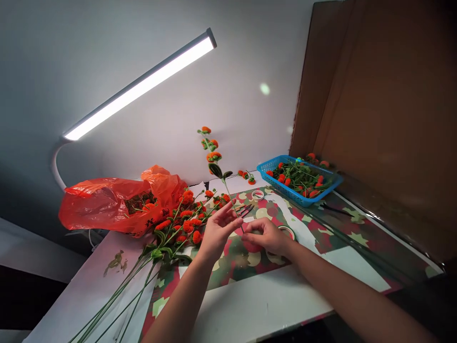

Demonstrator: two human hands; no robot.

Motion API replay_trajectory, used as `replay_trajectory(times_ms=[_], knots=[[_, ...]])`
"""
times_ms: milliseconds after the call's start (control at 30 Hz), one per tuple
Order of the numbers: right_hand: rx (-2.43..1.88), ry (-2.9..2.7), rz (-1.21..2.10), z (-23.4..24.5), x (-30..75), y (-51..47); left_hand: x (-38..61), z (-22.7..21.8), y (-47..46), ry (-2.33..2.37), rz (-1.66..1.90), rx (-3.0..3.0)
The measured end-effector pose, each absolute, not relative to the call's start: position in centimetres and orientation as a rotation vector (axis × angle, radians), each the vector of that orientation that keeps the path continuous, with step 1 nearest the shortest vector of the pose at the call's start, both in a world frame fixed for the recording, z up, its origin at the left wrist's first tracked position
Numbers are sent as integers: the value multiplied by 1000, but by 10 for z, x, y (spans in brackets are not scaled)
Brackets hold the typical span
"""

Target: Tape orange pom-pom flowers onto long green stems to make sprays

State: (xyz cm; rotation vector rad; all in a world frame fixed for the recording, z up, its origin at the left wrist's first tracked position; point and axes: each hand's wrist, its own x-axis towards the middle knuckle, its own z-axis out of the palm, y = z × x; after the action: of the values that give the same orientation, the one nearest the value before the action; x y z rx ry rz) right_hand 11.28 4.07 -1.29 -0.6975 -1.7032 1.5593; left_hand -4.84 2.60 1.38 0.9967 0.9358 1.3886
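From where I stand, in the one view, the head camera's, the person holds up an orange pompom flower sprig (pixel 215 169) over the patterned mat (pixel 246 262) on the desk (pixel 250 300), with the lit lamp (pixel 143 88) up to the left. The left hand (pixel 220 227) has its grip closed lightly round the stem, between thumb and fingers; the right hand (pixel 266 237) looks to be pinching the stem's lower end in its fingertips, just beside it. I'd judge the step in hand to be work on that lower stem, and the move calls for a steady left grip while the right fingertips keep the stem in control. The sprig stands nearly upright: its blooms point up towards the wall, its leaf pair sits midway, and its long axis climbs from the right fingertips, leaning left. The top blooms are a bit blurred. More blooms lie in a heap (pixel 187 226) left of the hands, against a red plastic bag (pixel 96 202); others fill a blue basket (pixel 285 190) at the far right.
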Motion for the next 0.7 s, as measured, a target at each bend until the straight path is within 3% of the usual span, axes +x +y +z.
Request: replay_trajectory(times_ms=[200, 700], knots=[[-638, -1704, 1722, -18, 113, 42, -48, 14, 26, 924, 1349, 932], [-628, -1786, 1739, -13, 119, 45, -47, 14, 24, 937, 1336, 863]])
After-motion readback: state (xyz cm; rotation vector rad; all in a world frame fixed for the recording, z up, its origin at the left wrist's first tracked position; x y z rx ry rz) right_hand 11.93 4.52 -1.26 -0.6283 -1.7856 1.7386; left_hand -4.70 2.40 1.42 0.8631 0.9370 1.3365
